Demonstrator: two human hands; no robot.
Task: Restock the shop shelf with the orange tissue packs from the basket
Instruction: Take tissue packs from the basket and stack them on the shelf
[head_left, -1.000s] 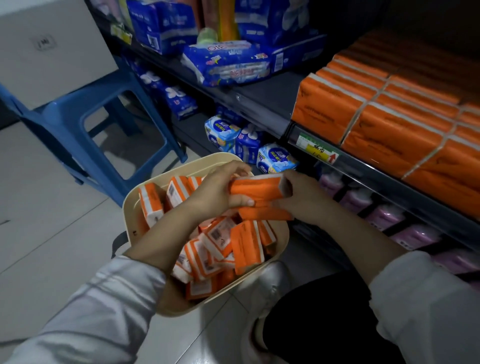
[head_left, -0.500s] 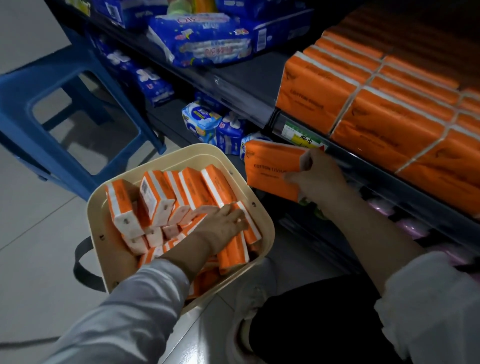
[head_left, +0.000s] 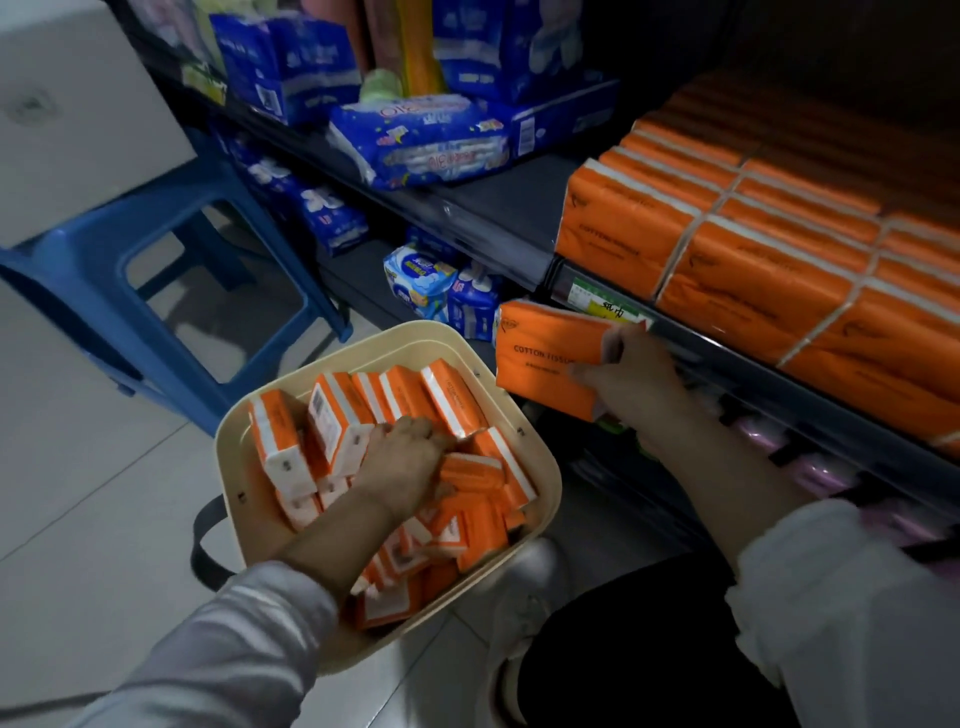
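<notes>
1. Below the shelf (head_left: 498, 208) lip, the right hand (head_left: 634, 384) grips 1 orange tissue pack (head_left: 545, 358) by its right end, with its long axis running left-right.
2. The stacked packs (head_left: 753, 270) lie higher, far-right of it (bare shelf to their left).
3. The left hand (head_left: 410, 462) curls over packs in the basket (head_left: 363, 332); whether it grips 1, I cannot tell.

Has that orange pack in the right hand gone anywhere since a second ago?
Yes. The orange pack, gripped by the right hand, has moved right from over the basket to just below the shelf's price label.
</notes>
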